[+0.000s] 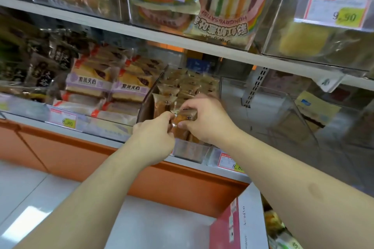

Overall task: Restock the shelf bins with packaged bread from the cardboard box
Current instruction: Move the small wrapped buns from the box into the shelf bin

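Note:
Both my hands meet over a clear plastic shelf bin in the middle of the lower shelf. Between them is a small clear-wrapped brown bread packet. My left hand pinches its left edge. My right hand grips it from the right, fingers curled over the top. Several more of the same packets stand in rows behind it in the bin. At the bottom right, the cardboard box shows a white flap and red side, with some packaged bread visible inside it.
Left of the bin sit purple-labelled sandwich bread packs and dark packets. To the right stands a clear bin with nothing visible in it. The upper shelf carries rainbow bread and price tags. Below runs an orange shelf base and pale floor.

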